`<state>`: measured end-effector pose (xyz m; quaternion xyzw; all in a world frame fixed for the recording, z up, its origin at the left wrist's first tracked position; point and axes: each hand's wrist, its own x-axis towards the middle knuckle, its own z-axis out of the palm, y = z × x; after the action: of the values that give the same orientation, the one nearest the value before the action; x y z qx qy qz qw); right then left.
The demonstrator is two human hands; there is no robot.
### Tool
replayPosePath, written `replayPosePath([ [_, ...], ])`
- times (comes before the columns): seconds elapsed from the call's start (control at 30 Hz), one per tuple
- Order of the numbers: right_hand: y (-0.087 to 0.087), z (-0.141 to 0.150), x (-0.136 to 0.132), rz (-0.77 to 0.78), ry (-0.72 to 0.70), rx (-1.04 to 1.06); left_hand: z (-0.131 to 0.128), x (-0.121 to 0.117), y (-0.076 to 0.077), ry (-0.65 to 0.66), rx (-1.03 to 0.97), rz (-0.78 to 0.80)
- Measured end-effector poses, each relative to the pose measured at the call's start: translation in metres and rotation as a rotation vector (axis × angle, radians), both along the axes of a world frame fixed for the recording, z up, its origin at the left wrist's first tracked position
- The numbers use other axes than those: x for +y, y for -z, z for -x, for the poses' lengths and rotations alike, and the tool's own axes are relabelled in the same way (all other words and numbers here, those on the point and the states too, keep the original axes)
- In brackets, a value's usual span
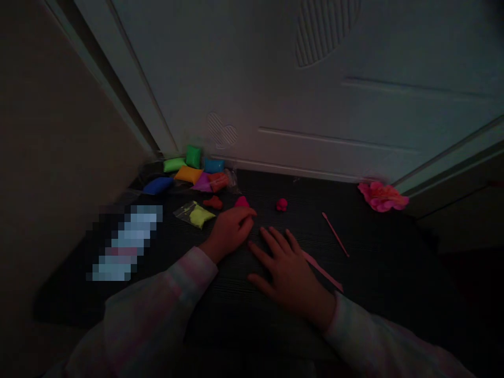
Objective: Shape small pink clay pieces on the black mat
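My left hand [231, 231] is closed, its fingers curled together just above the dark tabletop; whatever they hold, if anything, is hidden. Just behind it lies a pink lump of clay [242, 201], partly covered by the hand. My right hand [284, 270] lies low over the table, palm down with fingers spread. From beneath it a flat pink modelling tool [325, 272] sticks out to the right. A small pink clay piece made of little balls [281, 205] sits beyond my hands. To the left are a reddish-orange clay piece [213, 202] and an opened bag of yellow clay [200, 215].
Several coloured clay packets [189, 174] are piled at the back left, against a white door-like panel [244, 79]. A thin pink stick tool [335, 234] lies at right, with a pink flower [382, 197] farther back. A blurred-out pale object [129, 244] is at left.
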<state>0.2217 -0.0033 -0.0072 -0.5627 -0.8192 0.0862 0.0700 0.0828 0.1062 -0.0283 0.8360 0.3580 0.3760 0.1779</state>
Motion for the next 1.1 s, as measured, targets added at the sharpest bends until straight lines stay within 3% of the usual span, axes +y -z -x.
replayPosePath([
  [0.07, -0.0011, -0.0001, -0.0001, -0.004, 0.052, -0.003, 0.0000, 0.0003, 0.0004, 0.000, -0.001, -0.006],
  [0.2, -0.0016, 0.0012, -0.0011, 0.012, -0.081, 0.027, 0.0003, 0.0002, 0.0000, -0.005, 0.004, -0.001],
  [0.37, 0.0000, 0.0012, -0.0015, 0.003, 0.024, 0.016, 0.0006, 0.0005, 0.0002, 0.005, 0.005, 0.013],
  [0.5, 0.0004, 0.0012, -0.0019, 0.044, -0.085, 0.036, 0.0008, 0.0006, 0.0017, 0.000, 0.015, 0.025],
  [0.63, 0.0004, -0.0007, -0.0006, 0.017, 0.047, 0.011, 0.0006, 0.0000, 0.0015, -0.001, 0.015, 0.029],
  [0.8, 0.0006, -0.0011, -0.0013, 0.033, -0.093, 0.016, 0.0002, -0.0003, -0.0004, -0.004, 0.006, 0.024],
  [0.93, 0.0016, -0.0021, -0.0008, -0.008, 0.034, -0.013, -0.0002, 0.0001, -0.0006, 0.009, 0.017, 0.013],
  [1.1, 0.0035, -0.0027, 0.0002, 0.000, -0.070, -0.002, -0.0004, -0.0002, -0.0003, -0.002, 0.011, 0.015],
])
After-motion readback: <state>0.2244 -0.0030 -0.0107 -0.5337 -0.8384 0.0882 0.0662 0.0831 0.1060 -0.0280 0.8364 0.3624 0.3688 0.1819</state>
